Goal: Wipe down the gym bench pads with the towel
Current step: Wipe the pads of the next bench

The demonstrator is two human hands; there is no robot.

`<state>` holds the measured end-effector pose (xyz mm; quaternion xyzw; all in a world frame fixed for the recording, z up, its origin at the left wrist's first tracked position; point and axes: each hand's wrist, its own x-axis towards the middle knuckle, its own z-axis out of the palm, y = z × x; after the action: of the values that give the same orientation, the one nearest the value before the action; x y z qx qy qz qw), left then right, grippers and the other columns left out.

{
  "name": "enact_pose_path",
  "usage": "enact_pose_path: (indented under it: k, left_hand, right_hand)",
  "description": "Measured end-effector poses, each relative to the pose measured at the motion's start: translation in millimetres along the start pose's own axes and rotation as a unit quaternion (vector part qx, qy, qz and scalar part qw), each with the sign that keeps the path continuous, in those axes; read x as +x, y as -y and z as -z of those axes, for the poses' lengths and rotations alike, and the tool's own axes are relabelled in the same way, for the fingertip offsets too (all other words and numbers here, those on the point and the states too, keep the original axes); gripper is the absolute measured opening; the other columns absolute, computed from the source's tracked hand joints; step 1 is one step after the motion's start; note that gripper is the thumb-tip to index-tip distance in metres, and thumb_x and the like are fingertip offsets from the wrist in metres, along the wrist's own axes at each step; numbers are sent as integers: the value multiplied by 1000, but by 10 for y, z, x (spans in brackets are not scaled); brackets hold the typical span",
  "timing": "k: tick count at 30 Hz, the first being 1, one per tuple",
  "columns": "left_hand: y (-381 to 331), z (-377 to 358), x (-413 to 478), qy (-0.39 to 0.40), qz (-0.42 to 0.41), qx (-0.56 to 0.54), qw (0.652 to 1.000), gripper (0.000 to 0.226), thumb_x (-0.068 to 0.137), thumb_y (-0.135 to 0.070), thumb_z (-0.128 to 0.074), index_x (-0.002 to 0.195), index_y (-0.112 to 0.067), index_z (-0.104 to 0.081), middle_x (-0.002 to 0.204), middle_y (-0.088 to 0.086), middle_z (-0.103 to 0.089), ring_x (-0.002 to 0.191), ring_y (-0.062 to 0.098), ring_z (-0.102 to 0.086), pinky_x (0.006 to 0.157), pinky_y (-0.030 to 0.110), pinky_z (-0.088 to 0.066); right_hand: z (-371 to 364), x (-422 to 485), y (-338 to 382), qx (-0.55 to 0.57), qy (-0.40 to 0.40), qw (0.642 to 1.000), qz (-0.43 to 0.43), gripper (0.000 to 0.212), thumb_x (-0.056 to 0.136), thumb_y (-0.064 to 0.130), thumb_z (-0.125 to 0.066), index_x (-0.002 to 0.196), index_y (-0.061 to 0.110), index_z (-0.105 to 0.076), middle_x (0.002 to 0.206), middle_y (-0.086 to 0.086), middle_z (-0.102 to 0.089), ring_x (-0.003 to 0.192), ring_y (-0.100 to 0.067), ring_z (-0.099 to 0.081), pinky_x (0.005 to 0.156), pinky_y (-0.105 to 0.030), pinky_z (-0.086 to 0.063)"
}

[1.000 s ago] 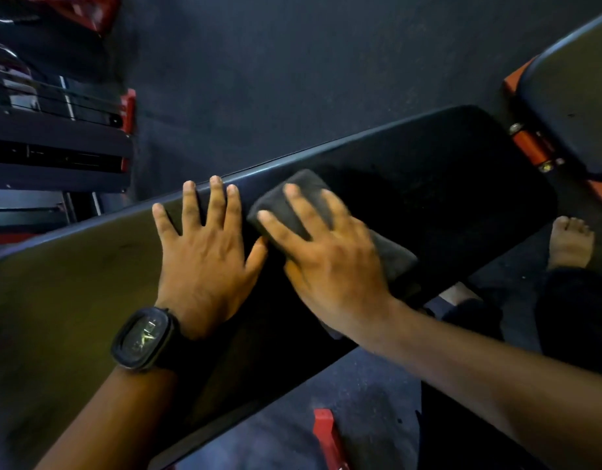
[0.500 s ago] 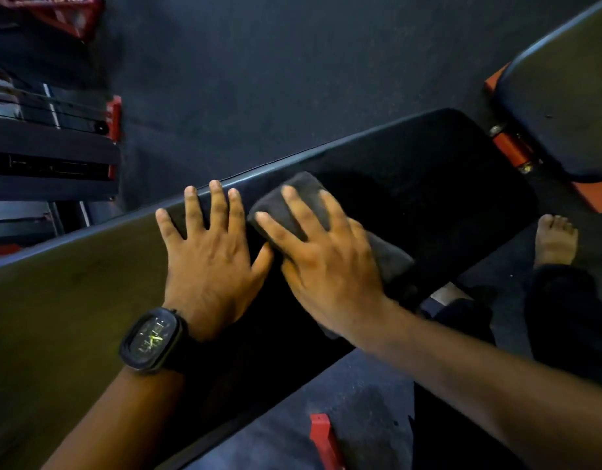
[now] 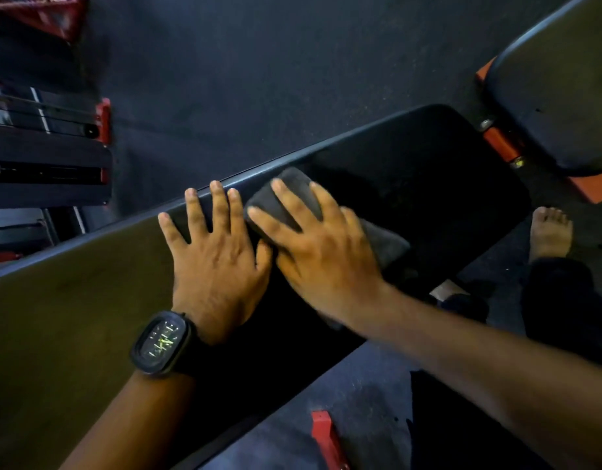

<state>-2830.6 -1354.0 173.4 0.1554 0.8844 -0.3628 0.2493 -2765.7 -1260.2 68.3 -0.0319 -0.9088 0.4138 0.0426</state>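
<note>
Hardly shifted: left hand [image 3: 214, 262] flat on bench pad [image 3: 428, 184], right hand [image 3: 323, 256] flat, pressing towel [image 3: 296, 188].

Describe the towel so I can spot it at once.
Find the long black bench pad crossing the view diagonally. At its middle lie two hands; the towel is the folded grey cloth under the right hand. The left hand, wearing a watch, presses bare pad.

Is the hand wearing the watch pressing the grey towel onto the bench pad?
Not quite. The head view shows the right hand, which has no watch, pressing the grey towel onto the bench pad. The left hand, wearing the watch, lies flat on the bare pad beside it.
</note>
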Motion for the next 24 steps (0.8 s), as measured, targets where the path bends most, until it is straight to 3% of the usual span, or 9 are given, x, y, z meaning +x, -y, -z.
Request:
enact_pose_path:
  k: [2, 4, 6, 9, 12, 16, 20, 24]
  left_hand:
    - [-36, 3, 24, -6, 5, 1, 1000, 81, 93, -61, 1, 158, -12, 6, 166, 11, 12, 151, 38, 13, 117, 67, 0]
    - [-87, 1, 51, -8, 6, -3, 1000, 83, 94, -64, -8, 158, -13, 4, 166, 11, 11, 151, 38, 12, 117, 66, 0]
    - [-120, 3, 67, -6, 5, -4, 1000, 83, 94, -65, -9, 158, -14, 3, 166, 11, 10, 151, 38, 11, 117, 66, 0]
    - [-157, -26, 97, -9, 5, -5, 1000, 83, 94, -65, -7, 158, -14, 3, 166, 11, 10, 151, 38, 12, 117, 66, 1]
    - [-242, -19, 126, -14, -5, -1, 1000, 81, 94, -60, 3, 158, -11, 3, 166, 13, 10, 151, 40, 11, 115, 67, 2]
    - [-310, 0, 184, -8, -1, -7, 1000, 79, 95, -60, 1, 158, -13, 4, 166, 11, 11, 151, 38, 12, 116, 66, 1]
    - [-397, -19, 235, -15, 1, -7, 1000, 84, 94, -66, -11, 159, -14, 0, 166, 12, 7, 151, 39, 9, 117, 66, -1]
    - [-387, -64, 248, -21, -3, -10, 1000, 82, 94, -66, -6, 158, -14, 0, 166, 12, 6, 151, 39, 10, 116, 66, 0]
  right_hand:
    - [-48, 439, -201, -30, 13, 999, 8, 59, 87, 40, -46, 145, 45, -46, 160, 2, -37, 137, -38, -44, 90, -50, -48]
    - [-43, 704, -562, -51, 43, 996, -64, 61, 89, 40, -46, 149, 47, -38, 164, 3, -29, 141, -37, -38, 95, -53, -47]
    - [-8, 561, -799, -61, 55, 988, -134, 63, 94, 39, -49, 153, 45, -30, 166, -1, -21, 144, -38, -31, 98, -56, -44]
    - [115, -126, -610, -74, 28, 982, -171, 65, 91, 35, -46, 154, 40, -31, 166, -5, -22, 145, -40, -30, 99, -55, -43]
    - [73, -477, -197, -23, -18, 994, -108, 60, 89, 33, -45, 148, 43, -43, 162, -2, -34, 140, -41, -39, 94, -52, -42]
    - [-65, 270, -446, -45, 3, 999, 1, 57, 88, 42, -47, 145, 46, -46, 160, 2, -38, 136, -37, -45, 90, -51, -47]
    - [-29, 525, -1101, -71, 52, 987, -132, 64, 92, 40, -49, 153, 47, -30, 166, 0, -23, 143, -37, -34, 95, -54, -46]
    - [108, -232, -925, -80, 23, 978, -191, 66, 91, 34, -50, 154, 39, -32, 165, -6, -24, 143, -41, -32, 99, -54, -43]
